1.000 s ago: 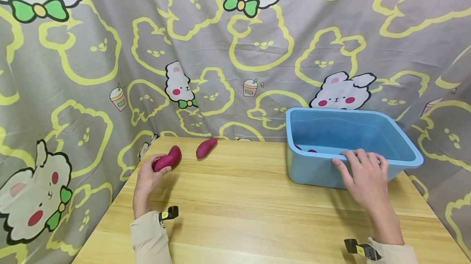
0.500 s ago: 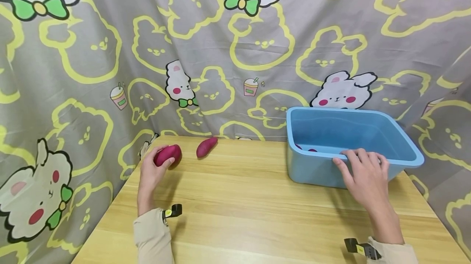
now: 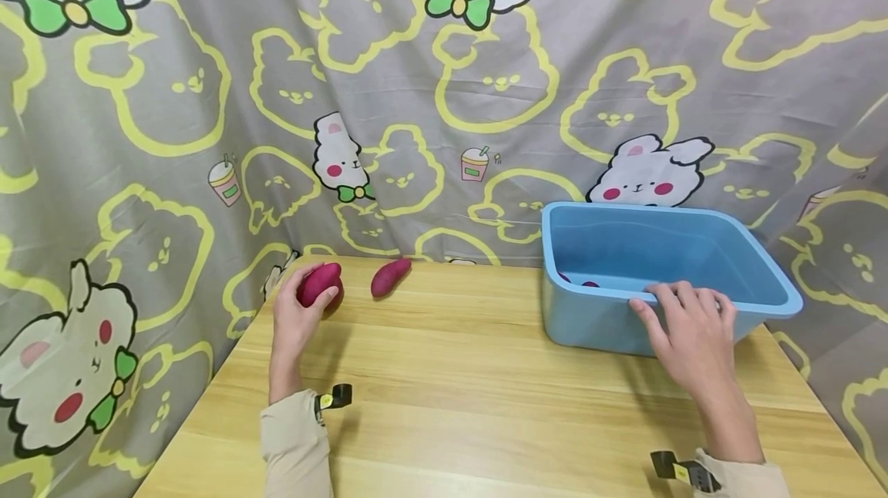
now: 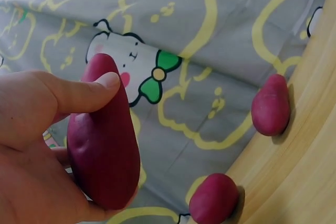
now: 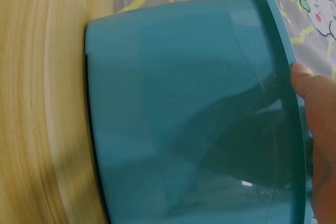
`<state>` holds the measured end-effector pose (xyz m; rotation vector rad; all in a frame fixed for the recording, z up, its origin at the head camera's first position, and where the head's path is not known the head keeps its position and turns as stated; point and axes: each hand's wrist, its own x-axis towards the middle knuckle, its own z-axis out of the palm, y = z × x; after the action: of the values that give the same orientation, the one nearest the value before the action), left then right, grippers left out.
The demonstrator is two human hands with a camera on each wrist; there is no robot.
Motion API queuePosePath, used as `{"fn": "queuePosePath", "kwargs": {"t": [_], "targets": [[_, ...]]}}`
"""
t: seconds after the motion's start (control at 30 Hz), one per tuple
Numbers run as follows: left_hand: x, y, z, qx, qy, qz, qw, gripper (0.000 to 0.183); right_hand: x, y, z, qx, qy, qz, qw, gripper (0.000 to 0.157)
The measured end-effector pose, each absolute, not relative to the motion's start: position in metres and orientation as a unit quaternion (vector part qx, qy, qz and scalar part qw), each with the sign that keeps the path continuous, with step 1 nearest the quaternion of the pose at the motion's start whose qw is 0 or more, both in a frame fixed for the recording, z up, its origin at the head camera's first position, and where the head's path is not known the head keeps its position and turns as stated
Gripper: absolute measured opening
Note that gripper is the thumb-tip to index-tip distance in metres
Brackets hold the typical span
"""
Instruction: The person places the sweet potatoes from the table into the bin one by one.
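My left hand [image 3: 294, 317] holds a purple sweet potato [image 4: 105, 145] above the table's back left corner, thumb across its upper part in the left wrist view. Below, a second sweet potato [image 3: 336, 302] lies partly hidden behind the held one in the head view. A third sweet potato [image 3: 391, 278] rests to the right, by the back edge. On the right, my right hand [image 3: 694, 336] grips the near rim of a blue plastic bin [image 3: 590, 321], thumb outside and fingers over the edge. Bits of purple sweet potato [image 3: 590, 284] show inside on the bin's floor.
A light wooden table [image 3: 451, 390] carries everything. Right behind its back and left edges hangs a grey cartoon-print curtain [image 3: 402, 97]. The bin stands at the table's back right, close to the curtain.
My left hand has lifted the sweet potato and moved slightly right and away from me, tilting it more upright and uncovering the one beneath. My right hand stays on the bin's rim.
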<state>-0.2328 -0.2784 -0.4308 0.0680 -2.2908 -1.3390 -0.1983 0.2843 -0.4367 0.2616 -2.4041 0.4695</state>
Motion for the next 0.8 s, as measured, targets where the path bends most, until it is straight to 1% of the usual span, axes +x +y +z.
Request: {"fn": "queuePosePath", "kwargs": {"t": [0.57, 0.8], "targets": [[-0.231, -0.268, -0.422, 0.013, -0.809, -0.532, 0.251, 0.048, -0.198, 0.284, -0.436, 0.101, -0.919, 0.180, 0.336, 0.037], [-0.235, -0.260, -0.423, -0.014, -0.798, -0.538, 0.273, 0.047, -0.199, 0.285, -0.437, 0.102, -0.918, 0.180, 0.339, 0.037]]}}
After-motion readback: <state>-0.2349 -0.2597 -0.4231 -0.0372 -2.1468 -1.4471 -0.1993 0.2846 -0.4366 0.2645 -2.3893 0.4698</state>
